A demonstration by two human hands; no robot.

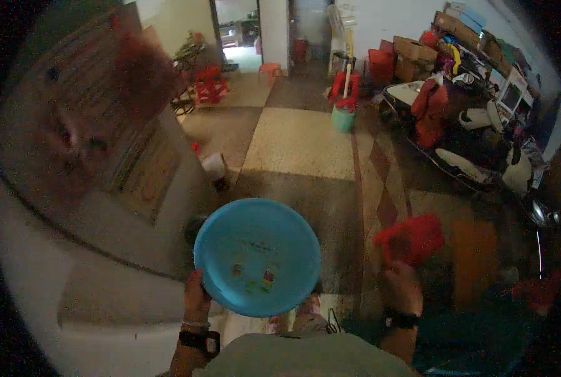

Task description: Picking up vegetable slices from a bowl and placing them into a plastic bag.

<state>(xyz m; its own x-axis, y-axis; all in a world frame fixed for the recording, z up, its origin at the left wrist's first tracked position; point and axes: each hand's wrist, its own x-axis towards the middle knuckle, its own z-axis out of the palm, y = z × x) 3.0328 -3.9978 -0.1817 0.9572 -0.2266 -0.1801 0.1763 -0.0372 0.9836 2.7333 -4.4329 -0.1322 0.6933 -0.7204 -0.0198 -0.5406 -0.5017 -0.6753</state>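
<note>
A round light-blue plastic basin [258, 251] with small printed pictures on its bottom is in front of my body, its inside facing me. My left hand [197, 296] grips its rim at the lower left; most of those fingers are hidden behind the basin. To the right, my right hand [403, 286] is closed on a red, flat-sided object [416, 239], held apart from the basin. Dim light and blur hide what kind of object it is. Both wrists wear dark bands.
A green bucket [342, 119] with a red top and a pole stands ahead. Boxes [415, 50] and heaped goods line the right side. A red stool [211, 87] and an orange stool [270, 70] are near the doorway. Pale furniture [123, 264] borders the left.
</note>
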